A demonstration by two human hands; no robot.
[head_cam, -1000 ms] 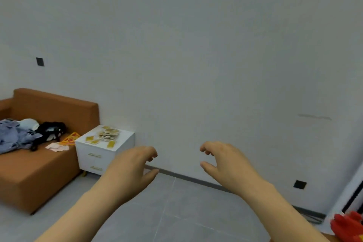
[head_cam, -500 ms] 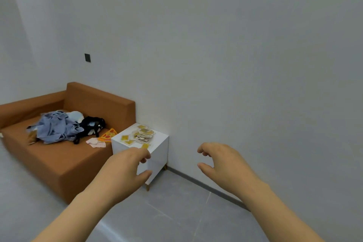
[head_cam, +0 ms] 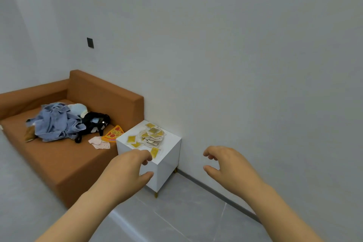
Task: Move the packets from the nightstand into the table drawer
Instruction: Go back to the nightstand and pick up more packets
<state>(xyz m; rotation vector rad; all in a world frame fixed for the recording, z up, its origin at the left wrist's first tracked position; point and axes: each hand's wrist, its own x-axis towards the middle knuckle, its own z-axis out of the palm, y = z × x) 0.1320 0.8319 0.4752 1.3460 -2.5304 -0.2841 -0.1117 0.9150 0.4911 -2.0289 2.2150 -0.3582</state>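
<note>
The packets [head_cam: 152, 136], yellow and probably some white ones, lie in a loose pile on the white nightstand [head_cam: 170, 153], right of the orange sofa [head_cam: 59, 163]. The left hand [head_cam: 125, 175] and right hand [head_cam: 228, 169] hover nearer, fingers loosely curled, holding nothing.

The white box-shaped nightstand [head_cam: 170, 156] stands against the plain grey wall [head_cam: 235, 65], just right of the brown upholstered sofa [head_cam: 59, 161]. A heap of small flat yellow packets [head_cam: 153, 136] lies on its top. Crumpled blue clothes [head_cam: 57, 122] lie on the sofa seat.
</note>
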